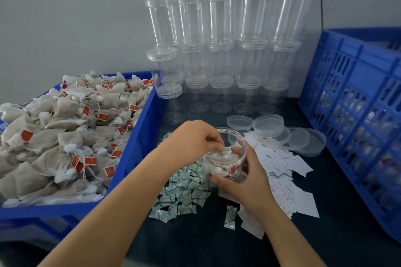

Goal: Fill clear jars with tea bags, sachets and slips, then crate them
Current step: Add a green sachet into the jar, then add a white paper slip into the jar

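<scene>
1. Open clear jar, lower centre of the frame, tilted, with tea bags inside.
2. Tea bags with red tags, heaped at left.
3. Green-white sachets, piled at centre.
4. White slips, scattered right of centre.
5. Blue crate, far right.

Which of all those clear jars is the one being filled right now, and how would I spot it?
Start at the big blue plastic bin heaped with tea bags on the left, then look right to the pile of small green-and-white sachets on the dark table. Just above it, the right hand grips one clear plastic jar. Unlike the stacked empty jars behind, it is open, tilted and holds tea bags.
</scene>
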